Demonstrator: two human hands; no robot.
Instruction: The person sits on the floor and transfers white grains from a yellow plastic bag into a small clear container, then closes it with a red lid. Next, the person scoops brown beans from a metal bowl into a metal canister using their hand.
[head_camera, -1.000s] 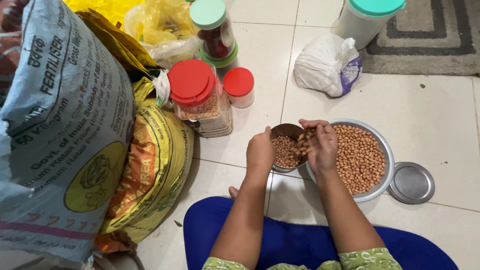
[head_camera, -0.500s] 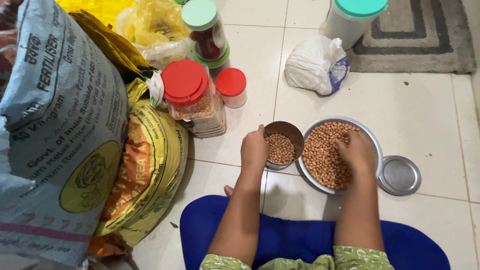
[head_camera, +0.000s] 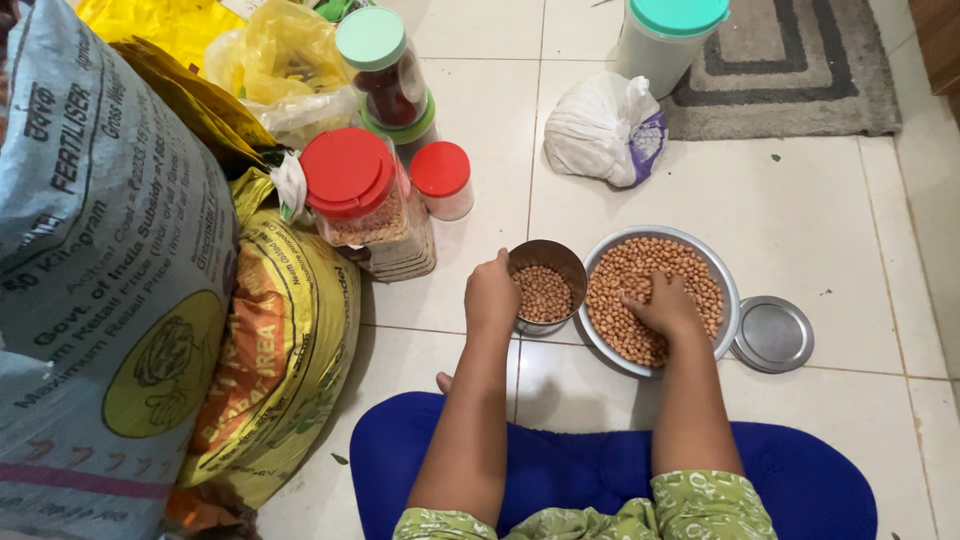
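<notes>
Wide steel bowl of peanuts on floor tiles, centre-right, round, no long axis, mouth up. Small steel cup just left, touching it, upright, partly filled. Left hand wrapped round cup's rim. Right hand palm-down in peanuts, fingers curled, buried; contents cannot tell. Risks: spilling nuts between vessels; cup tipping under loose grip; rolling off across tiles.

A small round steel container, upright and open, sits on the tiled floor, partly filled with reddish-brown peanuts. Touching its right side lies a wide shallow steel bowl, heaped with the same peanuts across most of its bottom.
</notes>
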